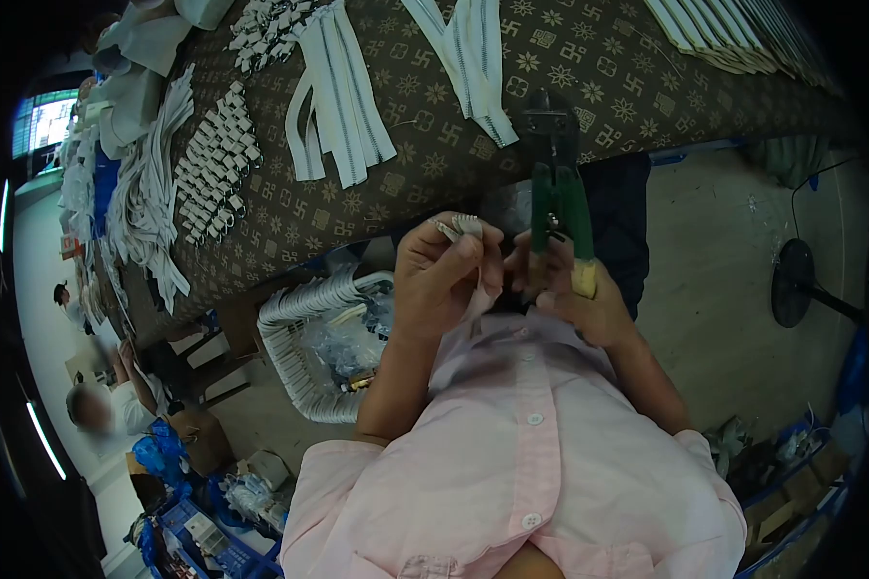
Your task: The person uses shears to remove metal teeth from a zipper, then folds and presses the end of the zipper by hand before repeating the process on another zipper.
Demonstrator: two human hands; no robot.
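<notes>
White zipper tape (pixel 466 226) is pinched in my left hand (pixel 442 275), one end showing above the fingers and more of it hanging below the palm. Just to the right, my right hand (pixel 584 297) is wrapped round the green handles of a hand tool (pixel 557 207). The tool's dark metal head points away from me, toward the table edge, and a yellow piece shows on its right handle. The two hands are close together in front of the pink shirt. The tool and the tape appear apart.
On the patterned table cloth (pixel 434 159) lie white zipper strips (pixel 343 96), more zippers (pixel 473 72), bunches of small white pieces (pixel 217 159) and stacked strips at the right. A white woven basket (pixel 285 362) holds plastic bags. Another person (pixel 126 405) is at the far left.
</notes>
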